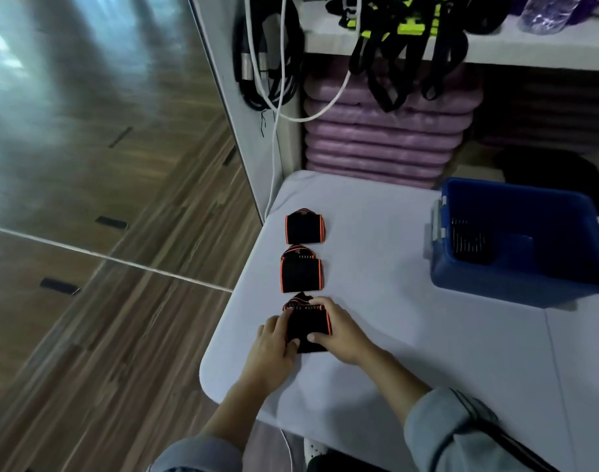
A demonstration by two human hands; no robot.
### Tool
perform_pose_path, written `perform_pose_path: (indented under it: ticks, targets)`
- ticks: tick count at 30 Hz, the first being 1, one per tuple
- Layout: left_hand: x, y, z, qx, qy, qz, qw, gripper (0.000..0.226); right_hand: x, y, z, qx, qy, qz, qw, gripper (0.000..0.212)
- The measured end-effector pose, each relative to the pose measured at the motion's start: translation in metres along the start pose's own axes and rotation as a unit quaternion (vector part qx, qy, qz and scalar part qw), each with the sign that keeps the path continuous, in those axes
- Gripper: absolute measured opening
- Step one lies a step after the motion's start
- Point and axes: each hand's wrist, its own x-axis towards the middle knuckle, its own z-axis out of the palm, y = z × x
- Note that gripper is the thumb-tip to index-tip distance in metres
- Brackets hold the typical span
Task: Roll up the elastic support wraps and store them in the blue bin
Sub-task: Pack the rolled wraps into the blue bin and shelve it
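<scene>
I have both hands on the near wrap (308,323), which lies close to the left edge of the table (410,352), towards the near-left corner. My left hand (277,338) holds its left side, fingers curled against the cloth with the thumb on the near part. My right hand (335,330) grips the right side, fingers hooked over the far edge and thumb pressing the near part. I judge the roll is half made or being tightened; how many turns it has I cannot tell.

Two more wraps lie along the same left edge: the mid wrap (302,272) just beyond my fingers and the far wrap (305,226) past it, each apart from the next. The bin (516,284) stands towards the far-right corner, well apart from my hands, with one dark piece (470,243) in it already, likely a wrap.

Risks as I see them:
- The elastic may spring open if either thumb lifts before the end is fastened.
- An uneven pull from one hand would skew the roll into a cone.
- I am working close to the edge, so a slip leftwards could drop it on the floor.
- My right fingers may nudge the mid wrap.
- Carried one-handed across to the bin, a loose roll could unwind.
</scene>
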Motion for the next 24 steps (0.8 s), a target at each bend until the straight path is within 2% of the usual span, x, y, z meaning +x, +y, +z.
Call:
perform_pose_path:
  ticks: [4, 9, 12, 16, 20, 24]
  targets:
    - [0.002, 0.009, -0.006, 0.053, -0.001, 0.04, 0.998, 0.057, -0.01, 0.001, -0.016, 0.071, 0.022, 0.024, 0.997, 0.053]
    - [0.016, 0.038, -0.015, 0.12, 0.045, 0.082, 0.988, 0.041, -0.044, -0.011, -0.074, 0.162, 0.136, 0.037, 0.977, 0.049]
    - [0.031, 0.072, -0.017, 0.128, 0.063, 0.123, 0.982, 0.036, -0.07, -0.029, -0.123, 0.201, 0.183, 0.012, 0.962, 0.047]
    - [0.054, 0.133, -0.014, 0.116, 0.077, 0.18, 0.974, 0.039, -0.1, -0.043, -0.193, 0.178, 0.269, -0.013, 0.946, 0.046]
    - [0.079, 0.194, -0.007, 0.104, 0.078, 0.225, 0.966, 0.04, -0.115, -0.028, -0.259, 0.13, 0.346, -0.021, 0.929, 0.047]
    - [0.106, 0.242, 0.002, 0.111, 0.078, 0.25, 0.959, 0.039, -0.117, 0.001, -0.307, 0.132, 0.371, 0.017, 0.919, 0.045]
